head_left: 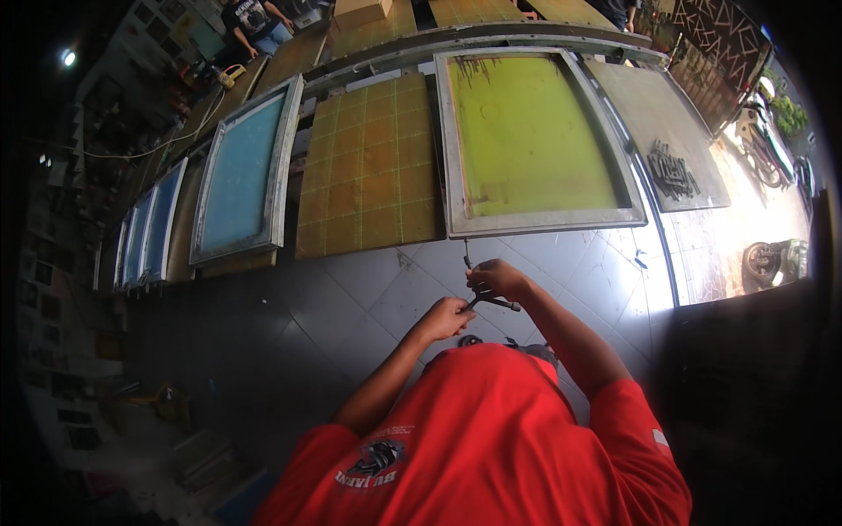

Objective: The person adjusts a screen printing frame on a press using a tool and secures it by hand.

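A dark three-armed tool, which looks like a Y-shaped socket wrench, is held in front of my red shirt. My left hand is closed round its lower left arm. My right hand pinches it higher up, and one arm of the tool sticks out to the right below that hand. A thin dark end shows above the right fingers, just under the frame edge. Beyond the hands lies a screen printing frame with a yellow-green mesh. What the fingers cover is hidden.
A brown board with a green grid sits left of the green screen. Farther left stand a blue-meshed screen and several more. A board with a dark print is at right. Another person stands at the far left, over the tiled floor.
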`<state>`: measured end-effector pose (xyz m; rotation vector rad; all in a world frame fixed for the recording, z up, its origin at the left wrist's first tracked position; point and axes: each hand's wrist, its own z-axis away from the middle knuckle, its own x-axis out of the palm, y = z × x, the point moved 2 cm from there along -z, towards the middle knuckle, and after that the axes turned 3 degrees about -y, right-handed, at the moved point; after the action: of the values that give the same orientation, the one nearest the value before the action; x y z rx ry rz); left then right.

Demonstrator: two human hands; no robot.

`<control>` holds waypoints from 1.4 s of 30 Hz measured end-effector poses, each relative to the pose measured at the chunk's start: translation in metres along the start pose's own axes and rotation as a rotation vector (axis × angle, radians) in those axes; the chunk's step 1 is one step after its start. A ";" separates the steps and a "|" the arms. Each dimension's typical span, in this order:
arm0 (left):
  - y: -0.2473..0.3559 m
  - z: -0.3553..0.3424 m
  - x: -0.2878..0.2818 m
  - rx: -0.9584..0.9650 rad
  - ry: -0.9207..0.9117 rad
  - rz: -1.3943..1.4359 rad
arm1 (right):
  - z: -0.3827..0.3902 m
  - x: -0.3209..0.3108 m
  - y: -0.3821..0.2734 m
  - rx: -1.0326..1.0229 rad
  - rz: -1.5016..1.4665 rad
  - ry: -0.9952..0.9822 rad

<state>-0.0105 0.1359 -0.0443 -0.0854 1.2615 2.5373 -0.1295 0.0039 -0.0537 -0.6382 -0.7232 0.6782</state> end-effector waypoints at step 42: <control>-0.033 0.011 -0.013 0.094 -0.229 0.939 | -0.024 0.006 0.042 -0.292 -0.186 -0.006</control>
<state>0.0125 0.1601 -0.0609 1.0114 1.5575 3.0536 -0.1219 0.0274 -0.0955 -0.8240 -0.8841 0.4055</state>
